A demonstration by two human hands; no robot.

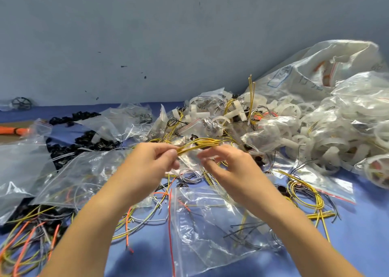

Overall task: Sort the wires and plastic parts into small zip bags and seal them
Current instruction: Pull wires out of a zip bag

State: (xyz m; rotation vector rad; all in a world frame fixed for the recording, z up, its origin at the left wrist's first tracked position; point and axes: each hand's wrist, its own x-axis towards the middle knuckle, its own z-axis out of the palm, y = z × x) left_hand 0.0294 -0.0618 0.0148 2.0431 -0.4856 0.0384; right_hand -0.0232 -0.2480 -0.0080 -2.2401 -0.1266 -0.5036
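The person leans over the blue table (pixel 357 245) with a folded bundle of yellow wires (pixel 199 143) lifted above the middle of it, clear of the clutter. The left hand (pixel 147 164) pinches one end of the bundle between thumb and forefinger. The right hand (pixel 228 166) is just beside the other end, its fingers loosely bent and blurred, and I cannot tell whether it has hold of the strands or only brushes them. To my eye the step is gathering these wires into a tidy hank for bagging. Doing it well would mean keeping the left pinch firm where the strands meet, letting the right hand smooth the loops so the ends lie level, and folding the hank short enough to pass a bag's mouth. The handiest looks like the clear zip bag (pixel 212 217) lying toward the near edge under the right forearm, though it seems to hold some dark wires, so I would check the sort first. Stray loops could snag the loose wires (pixel 134 220) lying below, so a straight lift seems safest. The white plastic parts (pixel 315 133) heaped toward the far right corner and the black parts (pixel 84 142) toward the left edge are not yet bagged.
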